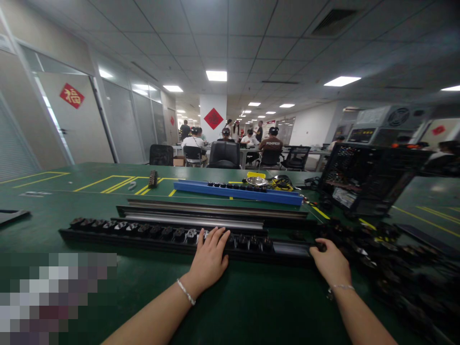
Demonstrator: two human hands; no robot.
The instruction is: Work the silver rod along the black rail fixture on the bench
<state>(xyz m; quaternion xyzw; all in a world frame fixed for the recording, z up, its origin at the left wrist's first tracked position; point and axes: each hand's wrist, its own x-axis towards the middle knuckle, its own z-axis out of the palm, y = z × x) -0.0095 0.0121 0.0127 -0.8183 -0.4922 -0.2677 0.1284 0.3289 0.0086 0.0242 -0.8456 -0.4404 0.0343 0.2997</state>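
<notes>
Left hand (211,258) of mine lies palm down at twelve o'clock, fingers spread and loose, resting over a row of small blocks (154,232) and gripping none of them. Those blocks sit side by side in a long black tray (104,240), which runs across in front of me from about ten o'clock to nearly two. Some have shiny tops; most are dark. At one o'clock, by the tray's far right end, my right hand (332,263) is curled, with a dark piece (321,246) pinched between thumb and fingers; I cannot tell whether it is a loose block. A smooth grey strip of the tray's floor shows between the last block and that hand. I wear a bracelet on each wrist.

Just past the tray, at twelve, long metal bars (215,222) lie nearly alongside it. Farther out, between twelve and one, a blue tray (194,187) carries another row of dark blocks. One dark stack (153,179) stands apart at eleven. An open computer case (359,177) stands at one o'clock, and a heap of dark parts (409,268) spreads at two, all on the green table (258,302). Well beyond it, at twelve, people (272,143) sit on chairs.
</notes>
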